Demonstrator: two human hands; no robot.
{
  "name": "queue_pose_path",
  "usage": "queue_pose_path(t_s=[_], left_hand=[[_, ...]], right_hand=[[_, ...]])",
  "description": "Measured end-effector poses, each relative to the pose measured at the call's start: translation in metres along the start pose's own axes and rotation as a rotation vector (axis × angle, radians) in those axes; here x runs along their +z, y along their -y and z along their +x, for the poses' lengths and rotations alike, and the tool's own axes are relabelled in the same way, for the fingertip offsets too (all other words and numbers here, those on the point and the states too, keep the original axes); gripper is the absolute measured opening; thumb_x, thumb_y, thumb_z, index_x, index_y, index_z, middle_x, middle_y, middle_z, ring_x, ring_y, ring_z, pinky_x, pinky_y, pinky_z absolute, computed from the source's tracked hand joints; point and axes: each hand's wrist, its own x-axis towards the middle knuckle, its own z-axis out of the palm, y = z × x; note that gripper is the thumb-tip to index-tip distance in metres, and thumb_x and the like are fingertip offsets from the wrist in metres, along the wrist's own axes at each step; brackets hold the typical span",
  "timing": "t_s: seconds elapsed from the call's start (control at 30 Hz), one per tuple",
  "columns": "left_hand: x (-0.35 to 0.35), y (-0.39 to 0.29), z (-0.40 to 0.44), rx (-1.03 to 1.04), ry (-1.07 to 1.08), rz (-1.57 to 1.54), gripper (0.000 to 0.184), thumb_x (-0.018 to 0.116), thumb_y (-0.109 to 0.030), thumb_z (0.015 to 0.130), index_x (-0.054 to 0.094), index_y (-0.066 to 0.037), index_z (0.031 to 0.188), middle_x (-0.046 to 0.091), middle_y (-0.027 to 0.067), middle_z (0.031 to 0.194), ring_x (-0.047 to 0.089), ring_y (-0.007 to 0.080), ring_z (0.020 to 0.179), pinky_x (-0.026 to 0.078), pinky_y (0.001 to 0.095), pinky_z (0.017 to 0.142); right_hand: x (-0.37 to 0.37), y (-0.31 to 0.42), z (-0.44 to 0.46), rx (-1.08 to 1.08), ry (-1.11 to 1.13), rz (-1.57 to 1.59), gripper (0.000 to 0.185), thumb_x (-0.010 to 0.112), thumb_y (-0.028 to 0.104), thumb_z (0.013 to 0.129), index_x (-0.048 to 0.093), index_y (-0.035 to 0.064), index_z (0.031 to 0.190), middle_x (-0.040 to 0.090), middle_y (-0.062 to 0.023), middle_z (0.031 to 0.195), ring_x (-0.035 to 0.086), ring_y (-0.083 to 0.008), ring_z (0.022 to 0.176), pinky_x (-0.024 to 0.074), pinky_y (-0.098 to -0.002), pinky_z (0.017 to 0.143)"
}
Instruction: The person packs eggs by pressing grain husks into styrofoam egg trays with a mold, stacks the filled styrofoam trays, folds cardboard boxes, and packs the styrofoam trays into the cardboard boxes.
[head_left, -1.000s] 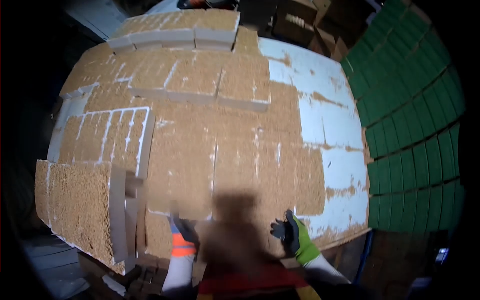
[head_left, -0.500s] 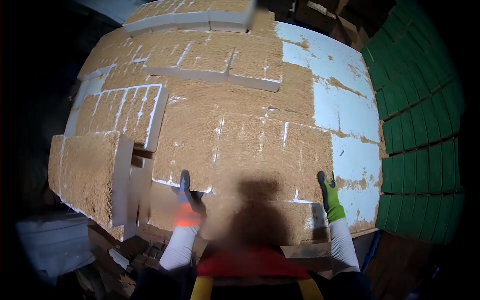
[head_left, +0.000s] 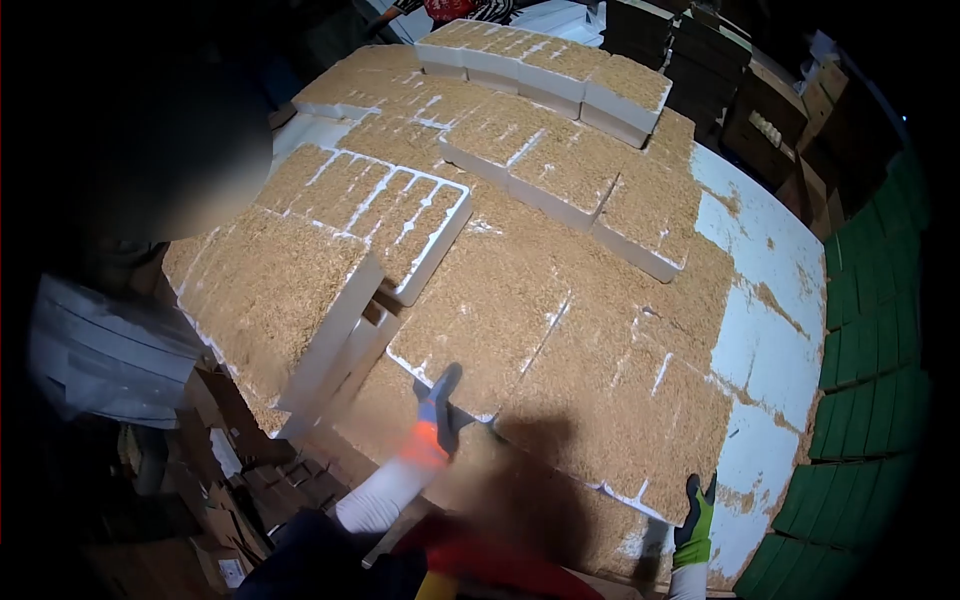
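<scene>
My left hand (head_left: 440, 408), in a dark grey glove with an orange cuff, grips the near white rim of a white foam tray (head_left: 465, 320) filled with tan, sawdust-like material. Its thumb lies on top and its fingers go below the rim. My right hand (head_left: 697, 510), in a green and dark glove, holds the near right corner of a neighbouring filled tray (head_left: 620, 420). The thumb rests at the corner and the other fingers are partly hidden along the side. Both trays sit side by side in one row, on a lower layer covered in the same material.
Filled trays (head_left: 620, 95) are stacked higher at the back, with more stacked trays (head_left: 270, 290) at left. Bare white foam blocks (head_left: 755, 340) line the right side beside green stacked crates (head_left: 860, 400). A person (head_left: 455, 10) is at the far edge. Cardboard boxes (head_left: 215, 510) lie lower left.
The view has turned to the left and tilted, so the trays appear rotated and shifted right. Both hands stay at the same tray edges. A person has come into view at the back.
</scene>
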Motion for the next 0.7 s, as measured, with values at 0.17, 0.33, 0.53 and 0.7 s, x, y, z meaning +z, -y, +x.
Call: queue_pose_path(t_s=[0.17, 0.33, 0.53, 0.7], left_hand=[[-0.01, 0.0, 0.004, 0.045, 0.322, -0.153, 0.058, 0.059, -0.017, 0.087, 0.027, -0.006, 0.135, 0.04, 0.0151, 0.133, 0.053, 0.0312, 0.114, 0.052, 0.0454, 0.089], [0.032, -0.036, 0.038, -0.007, 0.36, -0.356, 0.053, 0.059, -0.024, 0.088, 0.039, -0.005, 0.133, 0.052, 0.0121, 0.125, 0.05, 0.031, 0.116, 0.046, 0.0464, 0.093], [0.061, -0.08, 0.098, 0.17, 0.273, -0.378, 0.051, 0.057, -0.027, 0.089, 0.043, -0.005, 0.133, 0.048, 0.0081, 0.133, 0.048, 0.0246, 0.119, 0.039, 0.0388, 0.101], [0.028, -0.088, 0.187, 0.268, 0.349, -0.532, 0.051, 0.062, -0.031, 0.086, 0.046, -0.011, 0.13, 0.051, 0.0099, 0.129, 0.049, 0.0287, 0.118, 0.038, 0.0465, 0.1]], right_hand=[[-0.007, 0.007, -0.007, -0.1, 0.015, 0.055, 0.066, 0.056, 0.015, 0.09, 0.019, 0.0075, 0.144, 0.044, -0.0166, 0.132, 0.052, -0.0286, 0.113, 0.0478, -0.0398, 0.092], [0.038, 0.057, 0.009, -0.26, 0.1, -0.014, 0.065, 0.052, 0.022, 0.093, 0.017, 0.0074, 0.145, 0.036, -0.0181, 0.139, 0.041, -0.0298, 0.126, 0.0395, -0.0402, 0.103], [0.089, 0.072, 0.081, -0.415, 0.156, -0.055, 0.065, 0.053, 0.021, 0.092, 0.019, 0.007, 0.145, 0.038, -0.0159, 0.138, 0.043, -0.0265, 0.124, 0.0388, -0.0381, 0.103], [0.161, 0.094, 0.126, -0.378, 0.302, -0.034, 0.072, 0.06, 0.018, 0.087, 0.019, 0.0038, 0.145, 0.041, -0.0156, 0.136, 0.043, -0.0247, 0.124, 0.0335, -0.035, 0.105]])
